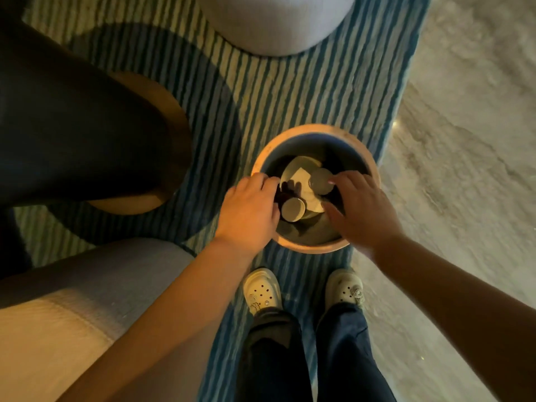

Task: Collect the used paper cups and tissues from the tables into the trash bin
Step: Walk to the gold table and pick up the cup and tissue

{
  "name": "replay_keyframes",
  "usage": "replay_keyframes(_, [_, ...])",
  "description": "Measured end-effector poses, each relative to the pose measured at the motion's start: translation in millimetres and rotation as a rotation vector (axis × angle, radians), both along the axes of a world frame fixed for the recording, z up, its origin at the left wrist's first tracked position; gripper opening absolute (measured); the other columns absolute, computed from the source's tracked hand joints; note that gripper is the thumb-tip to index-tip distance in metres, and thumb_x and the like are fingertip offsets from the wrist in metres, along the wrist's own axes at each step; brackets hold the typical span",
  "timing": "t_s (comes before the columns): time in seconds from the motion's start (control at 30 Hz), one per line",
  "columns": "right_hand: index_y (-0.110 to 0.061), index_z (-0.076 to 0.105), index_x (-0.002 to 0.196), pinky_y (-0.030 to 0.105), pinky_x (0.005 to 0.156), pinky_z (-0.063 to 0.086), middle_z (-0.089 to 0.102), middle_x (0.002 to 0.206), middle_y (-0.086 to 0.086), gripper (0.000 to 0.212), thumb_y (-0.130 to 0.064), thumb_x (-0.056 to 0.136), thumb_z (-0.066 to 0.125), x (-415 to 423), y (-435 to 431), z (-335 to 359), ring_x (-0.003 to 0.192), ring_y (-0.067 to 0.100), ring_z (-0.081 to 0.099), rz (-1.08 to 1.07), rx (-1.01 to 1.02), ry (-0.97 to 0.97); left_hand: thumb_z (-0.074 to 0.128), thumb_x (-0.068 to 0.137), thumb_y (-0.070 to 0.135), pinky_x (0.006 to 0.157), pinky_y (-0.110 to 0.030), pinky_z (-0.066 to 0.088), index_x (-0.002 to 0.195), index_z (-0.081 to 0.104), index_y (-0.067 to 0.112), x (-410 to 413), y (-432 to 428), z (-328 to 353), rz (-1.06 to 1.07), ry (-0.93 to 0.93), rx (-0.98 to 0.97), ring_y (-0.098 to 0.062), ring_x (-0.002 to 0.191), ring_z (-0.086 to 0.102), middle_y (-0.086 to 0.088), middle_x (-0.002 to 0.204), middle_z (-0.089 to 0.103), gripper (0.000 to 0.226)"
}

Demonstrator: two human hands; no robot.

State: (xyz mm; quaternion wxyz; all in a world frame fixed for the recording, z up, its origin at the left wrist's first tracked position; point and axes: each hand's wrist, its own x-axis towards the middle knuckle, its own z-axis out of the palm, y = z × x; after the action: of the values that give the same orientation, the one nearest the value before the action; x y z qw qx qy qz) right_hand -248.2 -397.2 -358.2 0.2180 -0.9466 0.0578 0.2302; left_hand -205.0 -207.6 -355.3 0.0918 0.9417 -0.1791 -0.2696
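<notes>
Head view, looking straight down: the trash bin (316, 129) stands at the middle of the frame on a blue-and-pale striped rug (261, 97), its right rim reaching the rug's edge, where the marbled floor (464, 140) runs wide down the right side. A dark round surface (72, 126) on a wooden base crowds in from the upper left, a grey pouf (275, 21) sits at the top edge, and a pale cushioned seat (72, 300) fills the lower left, so only a strip of rug lies between them and the bin. The person's white clogs (262, 290) are planted just below the bin.

Inside it lie a paper cup (293, 209) low on the left, a second paper cup (320, 181) higher on the right, and a white tissue (300, 177) between them.

Both arms reach in from the bottom of the frame. The left hand (249, 210) covers the left rim, fingers bent down inside; I cannot tell whether they hold anything. The right hand (359, 207) is over the right side, fingers (338, 178) spread and empty, one tip at the second paper cup.
</notes>
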Motion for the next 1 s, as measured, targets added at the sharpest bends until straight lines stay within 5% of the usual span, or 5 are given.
replay_keyframes(0.23, [-0.013, 0.045, 0.133, 0.037, 0.105, 0.033, 0.047, 0.133, 0.007, 0.054, -0.038, 0.087, 0.055, 63, 22, 162, 0.126, 0.024, 0.040, 0.024, 0.088, -0.364, 0.060, 0.086, 0.027, 0.094, -0.040, 0.043, 0.133, 0.047, 0.011, 32, 7, 163, 0.106, -0.386, -0.161, -0.026, 0.120, 0.049, -0.008, 0.131, 0.052, 0.051])
replay_keyframes(0.47, [-0.011, 0.046, 0.133, 0.030, 0.107, 0.027, 0.047, 0.135, 0.009, 0.057, -0.043, 0.088, 0.056, 68, 67, 348, 0.127, 0.024, 0.040, 0.225, 0.222, -0.605, 0.054, 0.087, 0.034, 0.098, -0.038, 0.040, 0.134, 0.046, 0.013, -1, 44, 356, 0.304, -0.624, -0.092, -0.023, 0.124, 0.045, -0.007, 0.134, 0.050, 0.052])
replay_keyframes(0.83, [-0.012, 0.037, 0.140, 0.043, 0.106, 0.036, 0.043, 0.140, 0.008, 0.067, -0.049, 0.086, 0.051, -59, 144, 574, 0.130, 0.025, 0.040, 0.806, 0.354, -0.712, 0.051, 0.089, 0.045, 0.106, -0.037, 0.033, 0.139, 0.042, 0.020, -221, 108, 588, 0.995, -0.854, 0.194, -0.018, 0.132, 0.038, -0.002, 0.142, 0.044, 0.057])
replay_keyframes(1.0, [-0.019, 0.030, 0.144, 0.035, 0.108, 0.029, 0.034, 0.147, 0.001, 0.065, -0.045, 0.089, 0.053, -143, 227, 674, 0.135, 0.018, 0.029, 1.093, 0.487, -0.774, 0.046, 0.091, 0.050, 0.107, -0.038, 0.034, 0.141, 0.038, 0.021, -359, 152, 685, 1.203, -0.926, 0.344, -0.017, 0.133, 0.037, 0.000, 0.144, 0.042, 0.058])
